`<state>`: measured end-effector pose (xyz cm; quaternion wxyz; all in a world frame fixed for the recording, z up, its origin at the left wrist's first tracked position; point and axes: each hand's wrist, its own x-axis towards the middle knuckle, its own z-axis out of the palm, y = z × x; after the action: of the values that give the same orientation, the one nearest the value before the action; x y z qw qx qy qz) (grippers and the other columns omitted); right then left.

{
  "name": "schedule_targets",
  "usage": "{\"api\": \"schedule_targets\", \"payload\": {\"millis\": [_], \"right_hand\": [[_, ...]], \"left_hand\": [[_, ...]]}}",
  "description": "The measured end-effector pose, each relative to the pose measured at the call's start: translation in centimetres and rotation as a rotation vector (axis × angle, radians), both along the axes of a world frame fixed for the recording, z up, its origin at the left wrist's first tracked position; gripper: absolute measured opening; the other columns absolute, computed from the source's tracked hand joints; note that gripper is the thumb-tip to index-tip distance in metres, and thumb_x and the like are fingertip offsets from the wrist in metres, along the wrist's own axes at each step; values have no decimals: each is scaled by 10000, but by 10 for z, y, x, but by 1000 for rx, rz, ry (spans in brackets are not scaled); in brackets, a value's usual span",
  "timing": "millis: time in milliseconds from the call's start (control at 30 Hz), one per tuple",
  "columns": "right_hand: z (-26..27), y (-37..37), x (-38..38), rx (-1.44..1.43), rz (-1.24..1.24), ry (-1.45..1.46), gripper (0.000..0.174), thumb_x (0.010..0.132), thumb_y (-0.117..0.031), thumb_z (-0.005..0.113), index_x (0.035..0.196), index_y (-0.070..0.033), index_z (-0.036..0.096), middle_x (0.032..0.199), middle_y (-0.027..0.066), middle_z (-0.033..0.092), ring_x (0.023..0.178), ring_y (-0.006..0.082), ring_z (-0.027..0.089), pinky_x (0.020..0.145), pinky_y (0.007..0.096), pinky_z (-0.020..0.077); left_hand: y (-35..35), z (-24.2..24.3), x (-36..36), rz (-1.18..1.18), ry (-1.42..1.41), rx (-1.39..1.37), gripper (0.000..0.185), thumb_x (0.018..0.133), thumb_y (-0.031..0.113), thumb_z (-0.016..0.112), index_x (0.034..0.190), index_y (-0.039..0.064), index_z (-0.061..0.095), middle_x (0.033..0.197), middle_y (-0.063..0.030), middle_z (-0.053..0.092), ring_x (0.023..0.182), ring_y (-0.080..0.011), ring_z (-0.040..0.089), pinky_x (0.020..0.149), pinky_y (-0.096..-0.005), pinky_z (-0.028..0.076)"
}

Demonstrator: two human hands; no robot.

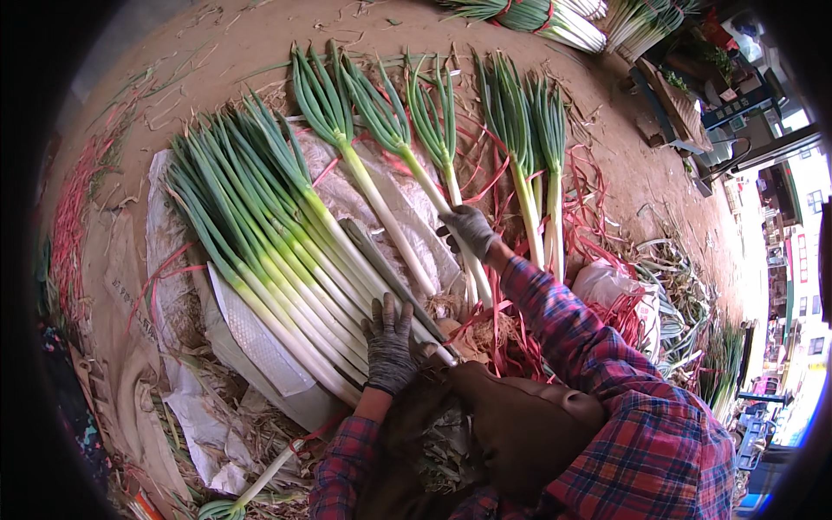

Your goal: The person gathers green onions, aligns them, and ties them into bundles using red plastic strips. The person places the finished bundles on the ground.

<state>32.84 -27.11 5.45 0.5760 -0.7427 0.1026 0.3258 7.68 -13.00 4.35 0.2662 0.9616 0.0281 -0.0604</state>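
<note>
A broad row of large green onions (286, 260) lies side by side before me, leaves pointing up and to the left. My left hand (390, 344), in a grey knit glove, rests spread over the white stalks near their root ends. My right hand (469, 232), gloved alike, is closed around the shank of a single green onion (426, 179) to the right of the row. One more green onion (377, 201) lies between the row and that one. Further right are several others (533, 175). Under the row, a grey board with a bubble-textured sheet (260, 338) shows.
Red plastic ties (520, 351) lie tangled by my right forearm. A white sack (611, 286) and leaf scraps (676, 279) sit to the right. Tied onion bundles (530, 16) lie at the far top. A loose onion (266, 478) is at lower left, near a brown sack (117, 312).
</note>
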Motion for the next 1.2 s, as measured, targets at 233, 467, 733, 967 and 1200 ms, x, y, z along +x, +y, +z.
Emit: {"api": "schedule_targets", "payload": {"millis": [233, 467, 733, 967, 1200], "right_hand": [[98, 23, 2, 242, 40, -178, 291, 926, -306, 533, 1021, -32, 517, 651, 44, 527, 412, 98, 454, 352, 250, 380], [105, 61, -18, -77, 167, -704, 547, 885, -205, 593, 1349, -13, 376, 923, 165, 622, 788, 232, 609, 703, 325, 480], [44, 108, -54, -317, 606, -791, 640, 779, -80, 576, 1365, 10, 334, 1148, 303, 532, 1090, 404, 528, 922, 417, 425], [29, 88, -110, -227, 635, -736, 707, 809, -81, 563, 1396, 61, 196, 1120, 294, 545, 962, 393, 594, 828, 429, 474], [50, -12, -168, 275, 447, 138, 471, 870, -242, 645, 1235, 25, 512, 1042, 48, 589, 972, 108, 526, 880, 270, 427]], "left_hand": [[2, 7, 1, 27, -1, -32, 931, 667, 542, 680, 1413, 144, 290, 1496, -159, 157, 1366, -399, 152, 1044, -623, 145], [2, 5, -1, 21, -29, -41, 900, 675, 550, 664, 1395, 125, 332, 1480, -174, 198, 1369, -399, 148, 1040, -629, 123], [4, 6, -4, 26, -66, -72, 893, 699, 592, 637, 1411, 149, 330, 1505, -168, 141, 1377, -412, 110, 1055, -628, 87], [3, -11, -2, -44, 29, 121, 822, 734, 459, 623, 1382, 43, 336, 1490, -198, 140, 1374, -422, 126, 1053, -621, 132], [-2, -4, -2, 59, -28, 16, 707, 808, 422, 579, 1403, 134, 327, 1499, -169, 136, 1375, -408, 138, 1038, -640, 150]]}}
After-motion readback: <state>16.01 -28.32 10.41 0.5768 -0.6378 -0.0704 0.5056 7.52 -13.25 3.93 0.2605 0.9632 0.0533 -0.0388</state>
